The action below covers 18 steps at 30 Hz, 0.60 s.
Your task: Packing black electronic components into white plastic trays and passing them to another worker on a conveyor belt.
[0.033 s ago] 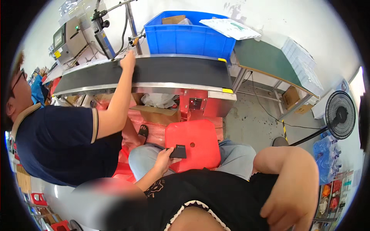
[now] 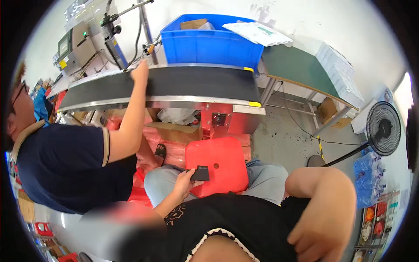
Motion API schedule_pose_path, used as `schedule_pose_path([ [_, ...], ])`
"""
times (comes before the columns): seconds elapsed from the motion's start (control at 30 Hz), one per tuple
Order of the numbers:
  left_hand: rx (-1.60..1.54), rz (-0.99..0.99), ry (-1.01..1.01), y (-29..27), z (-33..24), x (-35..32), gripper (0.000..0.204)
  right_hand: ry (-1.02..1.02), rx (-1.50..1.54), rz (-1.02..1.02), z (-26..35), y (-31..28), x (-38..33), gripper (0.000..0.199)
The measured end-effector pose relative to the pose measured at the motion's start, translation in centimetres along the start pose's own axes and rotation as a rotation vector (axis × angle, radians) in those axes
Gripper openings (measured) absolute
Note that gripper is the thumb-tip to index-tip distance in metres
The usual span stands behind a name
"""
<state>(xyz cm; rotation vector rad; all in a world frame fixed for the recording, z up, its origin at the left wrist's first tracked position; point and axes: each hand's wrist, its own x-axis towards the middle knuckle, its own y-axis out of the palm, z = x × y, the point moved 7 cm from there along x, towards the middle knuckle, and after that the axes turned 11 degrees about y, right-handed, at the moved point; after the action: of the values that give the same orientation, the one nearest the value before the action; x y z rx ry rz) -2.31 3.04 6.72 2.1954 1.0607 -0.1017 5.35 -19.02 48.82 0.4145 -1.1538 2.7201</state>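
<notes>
My left hand [image 2: 184,184] pinches a thin black rectangular plate or case [image 2: 200,173] by its left end, over my lap. Beneath it is the red seat of a plastic stool [image 2: 227,161], with a small round hole in the middle; my knees are on either side. At the lower right, my right hand [image 2: 316,242] is raised close to the camera on a sharply bent arm. Its fingers are curled and blurred, and whatever is inside them is hidden.
A person in a dark shirt [image 2: 70,161] sits at left, one hand [image 2: 140,74] over a black conveyor belt [image 2: 196,83]. Behind it stand a blue bin [image 2: 209,48] and a printer-like machine [image 2: 77,47]. A green-topped table [image 2: 301,72] and black fan [image 2: 383,129] are at right.
The whole view has shifted slightly. My right hand has moved a little to the left. My left hand keeps its hold on the black piece.
</notes>
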Motion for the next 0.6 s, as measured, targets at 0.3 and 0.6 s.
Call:
schedule_pose_path([
  [0.3,-0.004,0.112,0.044,2.4,-1.1,0.4,0.026,0.429,0.797,-0.195,-14.8,2.6,-4.8,0.053],
  [0.6,0.184,0.131,0.015,1.5,3.2,1.2,0.027,1.558,-0.26,-0.904,-33.1,13.1,-14.2,0.083],
])
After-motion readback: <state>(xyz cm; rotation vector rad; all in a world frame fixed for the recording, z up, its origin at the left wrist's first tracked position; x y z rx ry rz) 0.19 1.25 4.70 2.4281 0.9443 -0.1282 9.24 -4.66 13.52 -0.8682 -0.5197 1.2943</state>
